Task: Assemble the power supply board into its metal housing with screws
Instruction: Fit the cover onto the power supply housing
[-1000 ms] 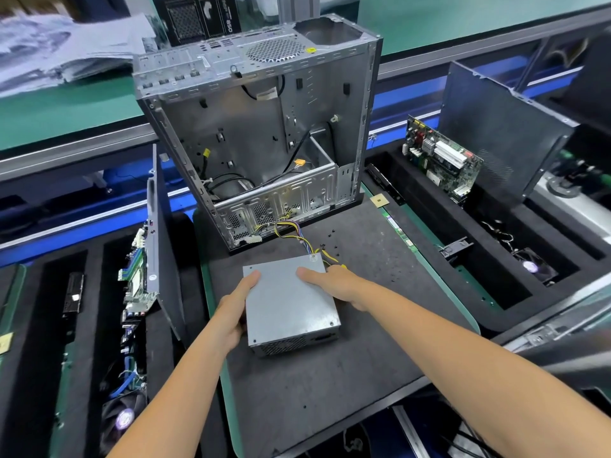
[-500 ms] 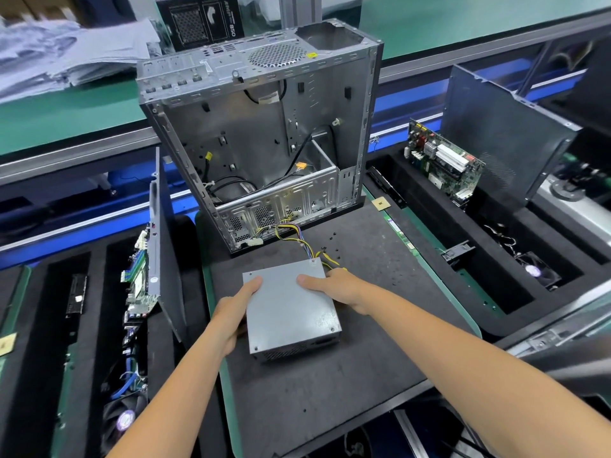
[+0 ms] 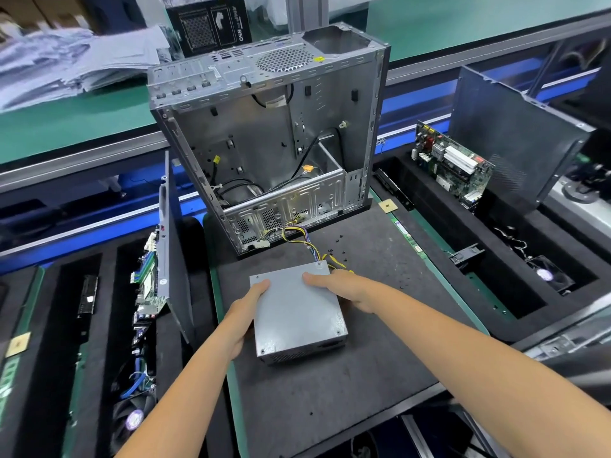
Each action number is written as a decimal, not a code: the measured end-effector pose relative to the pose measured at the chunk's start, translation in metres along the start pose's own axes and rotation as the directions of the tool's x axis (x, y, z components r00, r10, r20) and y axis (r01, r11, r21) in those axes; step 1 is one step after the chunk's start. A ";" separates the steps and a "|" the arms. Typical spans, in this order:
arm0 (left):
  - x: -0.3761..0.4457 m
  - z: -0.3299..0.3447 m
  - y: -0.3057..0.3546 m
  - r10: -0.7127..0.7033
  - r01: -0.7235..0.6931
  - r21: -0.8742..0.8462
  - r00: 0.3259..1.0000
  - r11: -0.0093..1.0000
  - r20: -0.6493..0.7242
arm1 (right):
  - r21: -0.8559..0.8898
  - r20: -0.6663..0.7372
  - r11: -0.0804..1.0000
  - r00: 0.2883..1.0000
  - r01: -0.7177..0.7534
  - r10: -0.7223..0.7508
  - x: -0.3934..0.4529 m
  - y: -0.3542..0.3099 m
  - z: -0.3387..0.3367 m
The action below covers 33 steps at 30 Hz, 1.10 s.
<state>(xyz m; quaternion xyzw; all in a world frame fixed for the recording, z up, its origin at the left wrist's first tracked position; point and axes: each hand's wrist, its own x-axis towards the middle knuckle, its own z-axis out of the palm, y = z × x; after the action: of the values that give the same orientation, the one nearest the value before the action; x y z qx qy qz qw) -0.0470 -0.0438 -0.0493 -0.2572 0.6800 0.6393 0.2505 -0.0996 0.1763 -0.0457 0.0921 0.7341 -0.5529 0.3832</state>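
1. While we look down at the black foam mat [image 3: 330,391], we see the grey power supply box [image 3: 297,312] lying flat on it, just in front of the open metal case [image 3: 264,143].
2. Our left hand [image 3: 243,320] grasps the box along its left side, thumb hooked over the near top edge.
3. Our right hand [image 3: 347,289] grasps the far right corner, thumb laid across the top face and fingers curled down the right side.
4. A bundle of yellow, black and purple wires [image 3: 297,236] runs from the back of the box up to the lower front edge of the case.
5. Small black screws [image 3: 340,252] lie scattered on the mat beside the wires, near the box's far corner.
6. A green circuit board [image 3: 453,166] leans in the foam tray to the right, well apart from the box, in front of a dark side panel [image 3: 515,140].
7. Another board [image 3: 148,279] stands upright in the left tray against a grey panel.
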 end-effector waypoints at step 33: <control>-0.002 0.016 0.007 -0.043 0.048 0.046 0.994 0.998 -0.102 | 0.023 -0.115 1.000 0.993 0.013 -0.010 0.001 -0.009 0.008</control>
<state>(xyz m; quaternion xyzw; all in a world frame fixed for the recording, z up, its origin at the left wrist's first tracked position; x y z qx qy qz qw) -0.0499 -0.0273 -0.0442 -0.2985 0.7009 0.6029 0.2367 -0.1016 0.1655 -0.0405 0.1239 0.7489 -0.5575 0.3361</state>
